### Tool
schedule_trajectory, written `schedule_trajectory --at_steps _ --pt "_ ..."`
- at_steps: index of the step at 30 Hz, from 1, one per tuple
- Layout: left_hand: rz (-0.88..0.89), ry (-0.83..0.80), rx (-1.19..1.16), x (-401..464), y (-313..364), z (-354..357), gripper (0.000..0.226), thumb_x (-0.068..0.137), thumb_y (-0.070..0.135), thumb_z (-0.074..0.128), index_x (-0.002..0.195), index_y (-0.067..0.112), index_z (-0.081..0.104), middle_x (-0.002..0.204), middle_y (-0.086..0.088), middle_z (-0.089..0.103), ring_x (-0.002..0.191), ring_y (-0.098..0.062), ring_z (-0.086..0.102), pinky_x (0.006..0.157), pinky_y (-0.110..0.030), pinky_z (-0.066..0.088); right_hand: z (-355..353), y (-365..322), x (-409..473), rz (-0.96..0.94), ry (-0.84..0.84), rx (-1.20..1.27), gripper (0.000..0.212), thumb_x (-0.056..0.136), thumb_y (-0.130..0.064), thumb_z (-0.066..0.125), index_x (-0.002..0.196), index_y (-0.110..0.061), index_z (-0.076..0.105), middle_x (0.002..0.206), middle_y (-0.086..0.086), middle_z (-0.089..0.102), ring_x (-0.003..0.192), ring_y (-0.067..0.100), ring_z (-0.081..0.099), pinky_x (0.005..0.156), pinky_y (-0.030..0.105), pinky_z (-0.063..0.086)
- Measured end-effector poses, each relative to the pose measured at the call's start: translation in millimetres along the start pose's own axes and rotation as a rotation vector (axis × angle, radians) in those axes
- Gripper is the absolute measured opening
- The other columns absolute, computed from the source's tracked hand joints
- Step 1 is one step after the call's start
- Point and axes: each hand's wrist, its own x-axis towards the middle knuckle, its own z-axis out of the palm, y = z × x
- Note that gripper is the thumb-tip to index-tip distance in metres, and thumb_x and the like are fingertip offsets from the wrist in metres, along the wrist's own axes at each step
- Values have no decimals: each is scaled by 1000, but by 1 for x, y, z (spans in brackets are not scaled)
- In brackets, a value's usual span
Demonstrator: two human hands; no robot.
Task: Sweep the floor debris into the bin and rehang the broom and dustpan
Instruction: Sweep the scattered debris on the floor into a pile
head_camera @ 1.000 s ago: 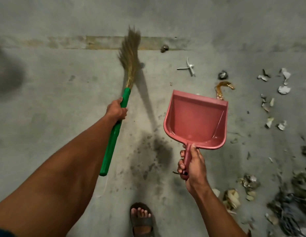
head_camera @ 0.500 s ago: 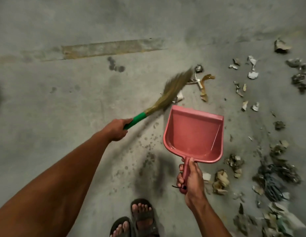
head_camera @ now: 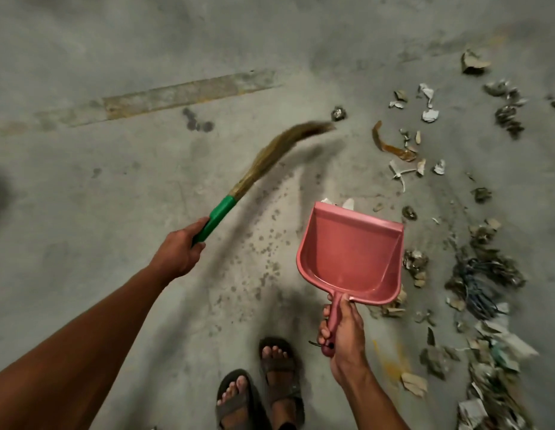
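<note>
the red plastic dustpan (head_camera: 350, 256) is the anchor here, held above the concrete floor (head_camera: 83, 212) with its open mouth pointing away from the person. the right hand (head_camera: 342, 333) grips its short handle just below the pan, fingers curled round the left side of the handle and thumb along the top. up and to the left of the dustpan, the left hand (head_camera: 180, 249) holds the green handle of a grass broom (head_camera: 263, 169), fingers wrapped round it from underneath. the broom slants up and to the right from that hand, its straw bristles blurred and bent, the tip ending above the dustpan's mouth, near a small crumpled dark scrap (head_camera: 338, 113). scattered debris (head_camera: 480, 274) lies to the right of the dustpan: torn paper bits, dry leaf-like pieces, a curved brown strip (head_camera: 391, 144) up and to the right of the mouth, and a tangle of dark wire (head_camera: 474, 280) level with the pan's body. two pale scraps peek over the far edge of the dustpan. below the dustpan, two sandalled feet (head_camera: 263, 389) stand on the floor. well to the left and above, a long rusty-brown stripe (head_camera: 189, 94) marks the concrete.
</note>
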Motion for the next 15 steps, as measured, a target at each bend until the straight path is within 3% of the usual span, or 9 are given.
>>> schedule_trajectory --at_steps 4,6,9,15 --pt "-205 -20 50 9 7 19 67 102 24 60 162 29 34 142 -18 61 123 -39 60 102 -43 50 -19 -2 1 -12 29 -49 33 112 -39 43 94 -18 60 60 -1 52 38 12 37 42 22 26" --pt "-236 -75 71 12 13 34 67 101 26 60 162 27 34 140 -20 61 121 -38 61 100 -42 50 -30 0 9 -28 50 -32 32 113 -39 41 97 -18 61 64 0 53 38 12 37 42 22 27" --pt "-201 -172 131 9 22 67 68 100 26 59 163 27 34 136 -21 62 118 -39 62 98 -40 50 -50 5 25 -38 87 21 29 113 -37 40 104 -17 59 71 0 54 38 11 38 38 19 29" --pt "-12 -322 172 -23 61 156 67 99 22 59 162 25 35 141 -20 61 122 -39 61 101 -39 49 -105 5 50 -74 232 18 37 112 -43 37 88 -23 57 54 -8 52 36 9 39 39 17 27"
